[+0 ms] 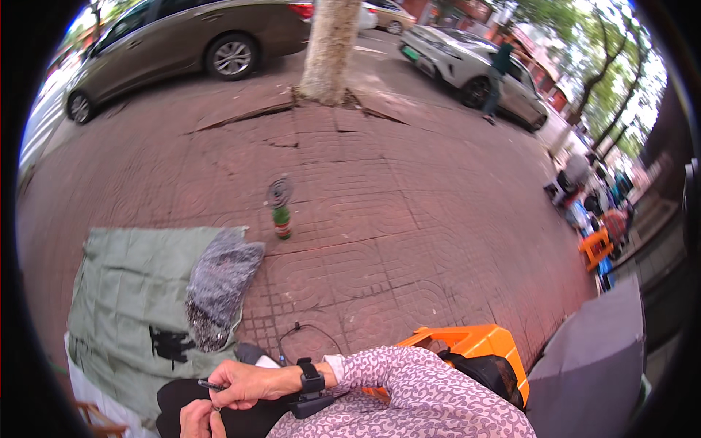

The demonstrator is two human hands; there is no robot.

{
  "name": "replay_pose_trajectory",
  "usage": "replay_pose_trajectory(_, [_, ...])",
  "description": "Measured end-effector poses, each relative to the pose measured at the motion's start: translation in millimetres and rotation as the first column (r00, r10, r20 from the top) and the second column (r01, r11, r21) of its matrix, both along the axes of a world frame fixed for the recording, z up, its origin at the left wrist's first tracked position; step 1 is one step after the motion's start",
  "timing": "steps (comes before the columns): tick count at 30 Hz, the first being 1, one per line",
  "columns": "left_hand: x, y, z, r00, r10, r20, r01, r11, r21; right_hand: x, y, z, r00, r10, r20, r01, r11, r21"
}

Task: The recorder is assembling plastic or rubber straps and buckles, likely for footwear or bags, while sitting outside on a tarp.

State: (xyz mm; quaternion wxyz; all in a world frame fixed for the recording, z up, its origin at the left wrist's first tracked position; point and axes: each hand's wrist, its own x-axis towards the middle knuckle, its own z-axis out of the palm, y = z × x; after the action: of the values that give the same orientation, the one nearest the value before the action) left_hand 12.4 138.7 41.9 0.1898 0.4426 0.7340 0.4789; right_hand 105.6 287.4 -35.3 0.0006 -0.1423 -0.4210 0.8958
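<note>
My right hand (244, 383), with a black watch-like device on its wrist, is closed around a slim dark pen-like tool (209, 384). Just below it my left hand (197, 420) is closed in a pinch, its fingertips close to the right hand's. Something tiny and pale may be between them, but I cannot make it out. Both hands are over my dark-clad knee (172, 398). Past them a green cloth (131, 277) lies on the pavement. On it are a grey plastic bag (223, 274) full of small dark pieces and a bunch of black strips (171, 343).
A green bottle (282, 223) stands on the red paving with a round coiled thing (280, 192) above it. An orange stool (496, 343) and a grey panel (591, 365) are at my right. Farther off are a tree trunk (330, 55), parked cars and a person (500, 73).
</note>
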Motion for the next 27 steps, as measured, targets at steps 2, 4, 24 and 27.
replay_pose_trajectory(2, [3, 10, 2, 0.999, -0.051, 0.003, 0.051, 0.999, 0.014, 8, 4, 4, 0.998, -0.06, -0.01, 0.06, 0.998, -0.015])
replay_pose_trajectory(4, [5, 19, -1, 0.996, -0.091, -0.014, 0.091, 0.996, 0.023, 17, 8, 7, 0.992, -0.124, -0.017, 0.124, 0.992, -0.008])
replay_pose_trajectory(24, [4, 35, 1, 0.905, 0.081, 0.417, -0.043, 0.994, -0.1, 22, 19, 33, 0.898, -0.318, -0.303, 0.399, 0.878, 0.263])
replay_pose_trajectory(27, [3, 32, -1, 0.924, 0.079, 0.375, -0.026, 0.989, -0.144, 22, 17, 29, 0.891, -0.306, -0.336, 0.418, 0.843, 0.339])
